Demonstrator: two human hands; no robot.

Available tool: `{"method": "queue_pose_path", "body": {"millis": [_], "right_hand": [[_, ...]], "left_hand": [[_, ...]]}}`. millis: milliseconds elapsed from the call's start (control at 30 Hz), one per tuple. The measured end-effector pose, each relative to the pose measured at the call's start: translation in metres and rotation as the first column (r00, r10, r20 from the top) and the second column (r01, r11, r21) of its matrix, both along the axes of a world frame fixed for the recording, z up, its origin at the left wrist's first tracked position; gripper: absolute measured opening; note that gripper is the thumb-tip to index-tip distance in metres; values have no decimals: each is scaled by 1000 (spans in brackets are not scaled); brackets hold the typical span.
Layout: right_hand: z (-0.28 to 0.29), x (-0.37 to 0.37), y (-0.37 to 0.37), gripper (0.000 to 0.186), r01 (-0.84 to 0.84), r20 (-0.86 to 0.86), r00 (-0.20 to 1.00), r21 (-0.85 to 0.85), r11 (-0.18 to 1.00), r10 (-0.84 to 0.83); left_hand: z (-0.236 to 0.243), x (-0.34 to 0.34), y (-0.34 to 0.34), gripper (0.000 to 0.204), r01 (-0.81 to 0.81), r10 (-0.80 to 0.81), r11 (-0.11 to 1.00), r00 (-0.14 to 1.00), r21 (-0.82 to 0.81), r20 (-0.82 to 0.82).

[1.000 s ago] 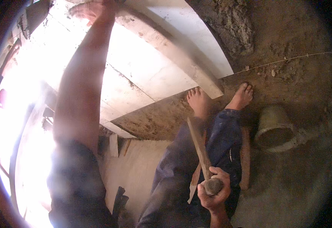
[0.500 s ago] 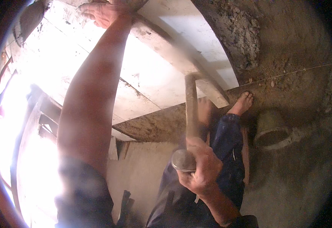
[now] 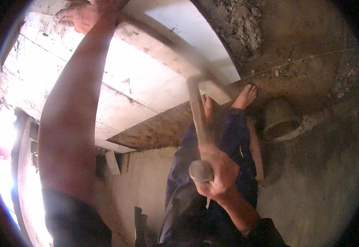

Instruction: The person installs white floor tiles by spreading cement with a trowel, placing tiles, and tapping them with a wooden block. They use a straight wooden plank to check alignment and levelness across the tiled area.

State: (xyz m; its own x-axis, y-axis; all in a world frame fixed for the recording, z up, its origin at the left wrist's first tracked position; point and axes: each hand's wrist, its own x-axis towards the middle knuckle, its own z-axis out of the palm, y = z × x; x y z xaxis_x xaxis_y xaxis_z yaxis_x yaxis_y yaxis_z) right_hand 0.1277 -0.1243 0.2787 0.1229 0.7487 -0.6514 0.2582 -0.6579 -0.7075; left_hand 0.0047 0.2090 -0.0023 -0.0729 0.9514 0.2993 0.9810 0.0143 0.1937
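My left hand (image 3: 77,18) is at the top left with its fingers spread on the pale panel (image 3: 134,74), beside the upper end of a long pale batten (image 3: 150,45). My right hand (image 3: 220,173) grips a wooden tool (image 3: 197,107) with a rounded grey end (image 3: 200,170) at my fingers. The tool's shaft points up toward the batten's lower part, where its far end is blurred; I cannot tell whether it touches. My bare feet (image 3: 245,94) are at the panel's lower edge.
A bucket (image 3: 280,119) lies right of my legs. A thin string (image 3: 311,58) crosses the dirty surface (image 3: 294,33) at upper right, near a rough grey patch (image 3: 243,29). Short wood pieces (image 3: 112,162) are below the panel. Bright glare fills the left edge.
My right hand has risen from lower down and turned, bringing the tool's far end up toward the batten. My left hand stays at the panel's top; the whole view has shifted slightly.
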Motion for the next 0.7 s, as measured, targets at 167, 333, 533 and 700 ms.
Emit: {"method": "queue_pose_path", "body": {"millis": [167,333,533,700], "right_hand": [[-3,4,-14,40,12,-13,1000,8,1000,-12],[1,10,-21,35,149,-12,989,35,988,-149],[3,23,-45,40,190,-1,981,112,975,-192],[4,31,-65,40,176,43,983,28,984,-177]], "left_hand": [[1,-6,-2,114,-52,58,986,998,-160,32],[10,-4,1,121,-103,125,953,990,-286,58],[30,14,-14,122,-114,122,958,992,-263,14],[26,18,-24,124,-107,109,975,994,-195,-2]]}}
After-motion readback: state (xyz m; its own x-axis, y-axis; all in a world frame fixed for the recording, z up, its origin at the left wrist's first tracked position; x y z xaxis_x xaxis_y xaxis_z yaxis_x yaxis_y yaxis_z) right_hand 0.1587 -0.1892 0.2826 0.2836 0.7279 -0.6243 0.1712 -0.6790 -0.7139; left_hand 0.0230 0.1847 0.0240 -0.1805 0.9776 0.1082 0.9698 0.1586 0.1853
